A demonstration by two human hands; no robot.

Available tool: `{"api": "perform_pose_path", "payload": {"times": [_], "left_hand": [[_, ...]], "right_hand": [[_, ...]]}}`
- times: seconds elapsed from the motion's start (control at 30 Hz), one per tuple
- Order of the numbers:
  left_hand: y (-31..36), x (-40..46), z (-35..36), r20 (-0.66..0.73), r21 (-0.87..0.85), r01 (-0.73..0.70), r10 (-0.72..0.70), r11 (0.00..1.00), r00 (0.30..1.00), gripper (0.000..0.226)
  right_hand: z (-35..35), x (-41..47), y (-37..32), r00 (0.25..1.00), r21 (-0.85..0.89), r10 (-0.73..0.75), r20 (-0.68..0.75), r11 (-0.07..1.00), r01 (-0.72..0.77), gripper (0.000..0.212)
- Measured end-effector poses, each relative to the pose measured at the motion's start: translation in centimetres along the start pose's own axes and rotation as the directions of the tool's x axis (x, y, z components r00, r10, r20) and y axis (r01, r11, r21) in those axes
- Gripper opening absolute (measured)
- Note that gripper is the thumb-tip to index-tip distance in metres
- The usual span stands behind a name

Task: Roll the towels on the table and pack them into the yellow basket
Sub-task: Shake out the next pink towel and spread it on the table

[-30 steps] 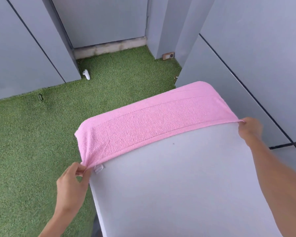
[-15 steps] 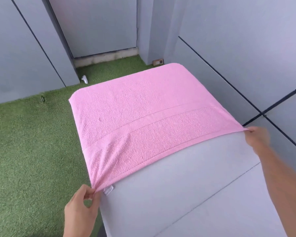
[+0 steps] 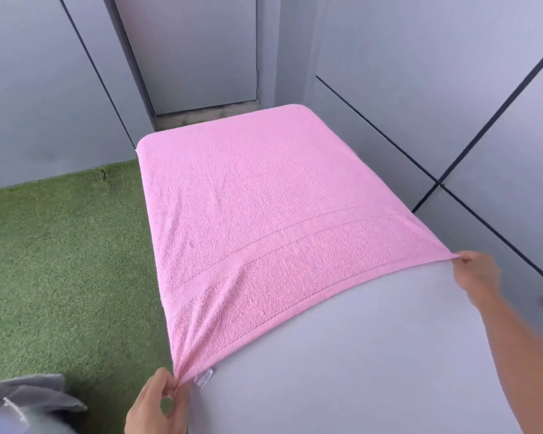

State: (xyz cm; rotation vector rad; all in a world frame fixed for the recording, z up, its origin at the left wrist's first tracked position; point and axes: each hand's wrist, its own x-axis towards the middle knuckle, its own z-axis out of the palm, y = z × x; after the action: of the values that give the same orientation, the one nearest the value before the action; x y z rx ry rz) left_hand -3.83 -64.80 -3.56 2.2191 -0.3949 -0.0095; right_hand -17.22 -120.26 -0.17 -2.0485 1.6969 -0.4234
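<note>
Table point(image 3: 373, 371): pale grey top, far part covered. Floor covering point(image 3: 60, 261): green artificial turf, left of the table. Pink towel point(image 3: 264, 220): spread flat over the table's far end, one woven band crossing near the hem (small white label at the near-left corner). Grey cloth point(image 3: 29, 399): bundled at lower left, on the turf. Right hand point(image 3: 477, 274): pinches the towel's near-right corner at the table edge. Left hand point(image 3: 157, 408): thumb and fingers pinch the near-left corner, fabric gathered into creases there.
</note>
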Motion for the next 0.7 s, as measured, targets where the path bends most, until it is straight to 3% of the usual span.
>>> {"api": "perform_pose_path", "payload": {"times": [0.3, 0.43, 0.7], "left_hand": [[3.2, -17.0, -0.6, -0.059, 0.024, -0.020, 0.022, 0.999, 0.998, 0.031], [4.6, -23.0, -1.0, -0.082, 0.029, 0.006, -0.004, 1.000, 0.997, 0.040], [6.3, -34.0, -1.4, -0.073, 0.042, 0.082, -0.079, 0.996, 0.994, 0.034]], "right_hand": [[-7.1, -7.1, 12.8, 1.000, 0.007, -0.013, 0.004, 1.000, 0.013, 0.027], [-10.1, -9.7, 17.7, 1.000, 0.060, -0.012, 0.024, 0.998, 0.010, 0.026], [-14.4, -13.4, 26.0, 0.999, 0.107, -0.020, 0.047, 0.994, 0.015, 0.025]]}}
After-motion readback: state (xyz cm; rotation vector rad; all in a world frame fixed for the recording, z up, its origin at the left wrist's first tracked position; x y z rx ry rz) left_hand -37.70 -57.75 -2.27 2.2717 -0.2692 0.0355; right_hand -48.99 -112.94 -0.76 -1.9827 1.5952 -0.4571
